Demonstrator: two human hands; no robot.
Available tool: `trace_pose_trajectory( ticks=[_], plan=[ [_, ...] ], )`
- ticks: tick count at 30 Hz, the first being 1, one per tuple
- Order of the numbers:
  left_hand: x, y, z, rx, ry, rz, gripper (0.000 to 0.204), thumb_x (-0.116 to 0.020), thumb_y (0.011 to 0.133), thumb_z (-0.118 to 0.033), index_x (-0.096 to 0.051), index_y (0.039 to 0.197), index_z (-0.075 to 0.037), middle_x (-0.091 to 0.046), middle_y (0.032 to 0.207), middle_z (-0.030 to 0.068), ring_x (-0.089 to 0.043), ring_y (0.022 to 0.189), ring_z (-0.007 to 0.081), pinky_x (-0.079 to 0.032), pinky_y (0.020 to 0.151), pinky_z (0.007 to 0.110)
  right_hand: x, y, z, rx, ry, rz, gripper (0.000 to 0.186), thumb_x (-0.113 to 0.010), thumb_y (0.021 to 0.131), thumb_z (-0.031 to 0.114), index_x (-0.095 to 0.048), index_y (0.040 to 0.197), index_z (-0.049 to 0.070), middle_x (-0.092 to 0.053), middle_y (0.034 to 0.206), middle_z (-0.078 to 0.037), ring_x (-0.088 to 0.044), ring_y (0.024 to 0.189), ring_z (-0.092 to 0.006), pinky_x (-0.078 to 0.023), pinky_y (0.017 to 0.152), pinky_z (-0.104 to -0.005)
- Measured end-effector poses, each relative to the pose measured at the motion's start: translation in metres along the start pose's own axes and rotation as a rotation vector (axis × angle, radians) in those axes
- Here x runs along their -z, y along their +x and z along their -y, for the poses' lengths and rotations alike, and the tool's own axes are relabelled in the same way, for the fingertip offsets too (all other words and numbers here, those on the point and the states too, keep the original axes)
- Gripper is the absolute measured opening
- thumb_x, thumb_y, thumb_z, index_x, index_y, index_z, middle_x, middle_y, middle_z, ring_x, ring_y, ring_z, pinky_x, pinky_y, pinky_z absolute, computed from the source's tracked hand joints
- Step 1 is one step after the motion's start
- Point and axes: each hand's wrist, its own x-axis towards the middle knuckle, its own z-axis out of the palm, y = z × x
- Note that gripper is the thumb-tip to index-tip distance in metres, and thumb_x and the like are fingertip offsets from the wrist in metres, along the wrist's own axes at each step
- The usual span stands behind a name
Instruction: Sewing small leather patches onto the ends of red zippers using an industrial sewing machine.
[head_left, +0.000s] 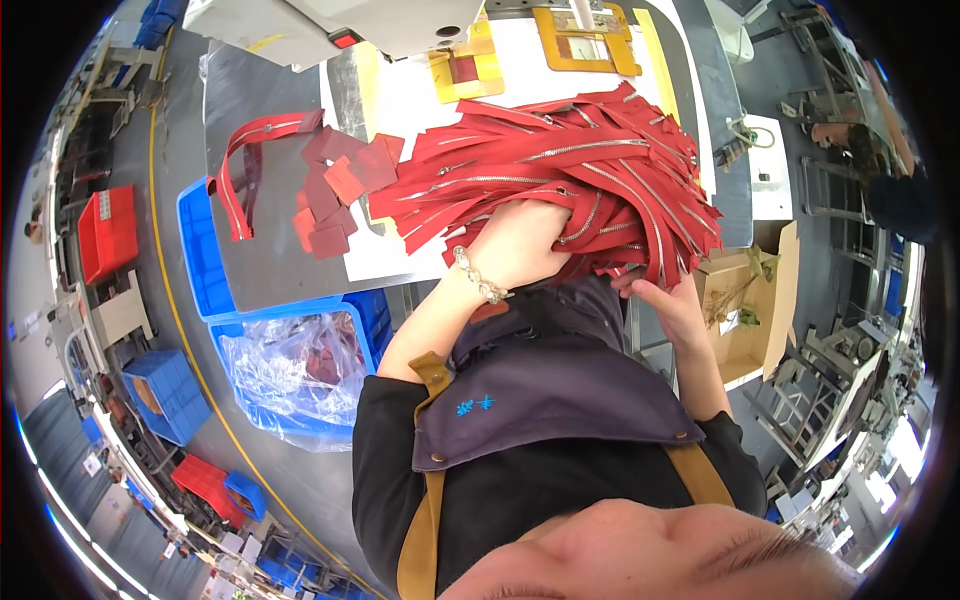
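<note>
A large heap of red zippers (550,150) with metal teeth lies at the near edge of the work table. My left hand (525,245), with a beaded bracelet at the wrist, is closed on zippers at the near side of the heap; its fingertips are hidden among them. At the heap's near right corner, my right hand (665,300) holds the hanging zipper ends between thumb and fingers. Left of the heap lie several dark red and bright red flat pieces (340,185). Farther left, a loose red zipper (240,165) curves over the table.
A pale machine (340,25) overhangs the table's far side, beside yellow frame templates (590,45). Below the table's left edge stands a blue crate (290,325) lined with clear plastic. A cardboard box (745,340) with dried stems stands at the right.
</note>
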Motion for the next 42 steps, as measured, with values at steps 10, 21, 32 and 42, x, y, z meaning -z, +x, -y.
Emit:
trace_pose_trajectory(
  ticks=[10, 21, 32, 42],
  plan=[
    [-0.006, -0.016, -0.006, -0.005, 0.345, -0.165, 0.025, -0.074, 0.064, -0.016, -0.059, 0.079, -0.003, -0.061, 0.071, 0.0128, -0.063, 0.068, 0.0300, -0.050, 0.061, 0.038, 0.028, -0.004, 0.004, -0.141, -0.852, 0.296, 0.031, -0.073, 0.077, 0.012, -0.063, 0.104, 0.002, -0.066, 0.087, -0.009, -0.063, 0.073, -0.0169, -0.050, 0.067, -0.0322],
    [-0.011, -0.041, 0.021, -0.239, 0.622, -0.742, 0.066, -0.080, 0.052, -0.023, -0.058, 0.114, -0.018, -0.055, 0.113, 0.0022, -0.052, 0.105, 0.0214, -0.030, 0.088, 0.037, 0.010, 0.055, -0.130, 0.674, -1.414, -0.212, 0.033, -0.073, 0.073, 0.026, -0.066, 0.100, 0.009, -0.060, 0.111, -0.014, -0.054, 0.109, -0.0359, -0.042, 0.092, -0.0465],
    [-0.009, -0.054, 0.044, -0.244, 0.648, -0.748, 0.058, -0.070, 0.071, -0.046, -0.057, 0.124, -0.027, -0.048, 0.133, 0.0016, -0.044, 0.120, 0.0189, -0.025, 0.096, 0.037, 0.053, 0.099, -0.195, 0.924, -1.569, -0.181, 0.037, -0.066, 0.080, 0.030, -0.062, 0.115, 0.018, -0.060, 0.118, -0.005, -0.053, 0.116, -0.0262, -0.039, 0.101, -0.0433],
    [-0.002, -0.059, 0.046, -0.195, 0.619, -0.677, 0.063, -0.072, 0.065, -0.045, -0.057, 0.124, -0.029, -0.045, 0.138, 0.0021, -0.041, 0.126, 0.0180, -0.021, 0.101, 0.038, 0.013, 0.002, -0.039, 0.048, -1.646, 0.266, 0.019, -0.053, 0.087, 0.022, -0.065, 0.094, 0.008, -0.062, 0.072, -0.017, -0.062, 0.073, -0.0357, -0.048, 0.068, -0.0463]
  ],
)
